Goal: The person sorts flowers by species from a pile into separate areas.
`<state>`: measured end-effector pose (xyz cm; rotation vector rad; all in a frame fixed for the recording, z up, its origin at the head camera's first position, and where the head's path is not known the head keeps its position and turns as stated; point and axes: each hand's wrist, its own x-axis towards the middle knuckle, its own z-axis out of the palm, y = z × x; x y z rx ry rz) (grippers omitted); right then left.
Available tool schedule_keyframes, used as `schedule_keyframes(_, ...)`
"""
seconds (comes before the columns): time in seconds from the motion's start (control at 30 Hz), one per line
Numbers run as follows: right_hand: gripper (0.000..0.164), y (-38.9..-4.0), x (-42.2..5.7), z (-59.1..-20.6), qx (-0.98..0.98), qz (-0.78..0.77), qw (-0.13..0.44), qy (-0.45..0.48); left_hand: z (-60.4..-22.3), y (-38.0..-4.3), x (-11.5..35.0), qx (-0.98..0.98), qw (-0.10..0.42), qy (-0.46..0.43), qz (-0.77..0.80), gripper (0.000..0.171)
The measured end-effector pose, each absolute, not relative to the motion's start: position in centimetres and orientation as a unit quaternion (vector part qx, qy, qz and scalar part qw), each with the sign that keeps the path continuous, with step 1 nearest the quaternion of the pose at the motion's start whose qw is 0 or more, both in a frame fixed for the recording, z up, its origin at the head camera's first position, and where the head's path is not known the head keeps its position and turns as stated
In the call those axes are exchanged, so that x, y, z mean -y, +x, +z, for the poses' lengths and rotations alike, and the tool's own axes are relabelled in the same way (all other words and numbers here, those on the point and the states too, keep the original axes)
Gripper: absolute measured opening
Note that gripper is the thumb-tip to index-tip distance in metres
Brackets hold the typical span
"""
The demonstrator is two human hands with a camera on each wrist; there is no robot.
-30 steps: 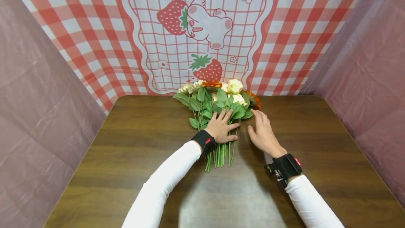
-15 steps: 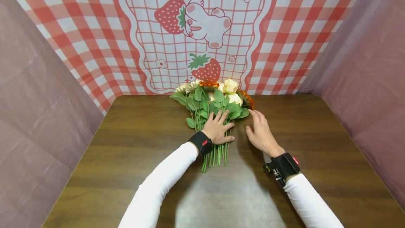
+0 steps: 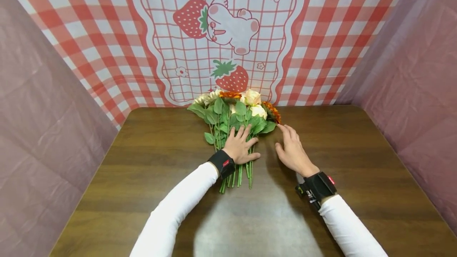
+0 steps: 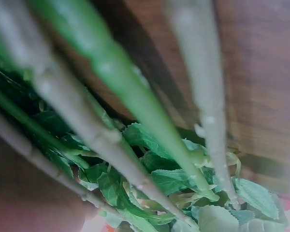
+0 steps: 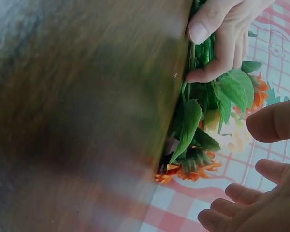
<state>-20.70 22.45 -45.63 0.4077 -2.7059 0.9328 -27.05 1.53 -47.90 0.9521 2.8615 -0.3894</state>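
Left hand [image 3: 240,148] and right hand [image 3: 293,154] are both held with fingers extended; nothing is gripped by either. The bouquet [image 3: 235,120] is laid on the bench [image 3: 160,142] at the far edge, with blooms directed toward the checked cloth [image 3: 107,43] and stems [image 3: 239,175] toward the near side. The left hand is placed across the stems with fingers fanned, presumably so that the bundle's width is spanned and the stems are kept together against the bench. The right hand is positioned just beside the right-hand orange flower [image 3: 273,113], probably so that the bouquet's outer side is bounded; whether contact is made cannot be told. Cream roses [image 3: 258,111] are seated inward of that flower.
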Motion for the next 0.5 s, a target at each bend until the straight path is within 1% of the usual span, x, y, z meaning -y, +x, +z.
schedule_keyframes(0.5,0.063,-20.8,-21.0,-46.0,0.932,0.321,0.101,0.137,-48.0,-26.9,1.6,-0.944,0.042,0.298,-0.133,0.071)
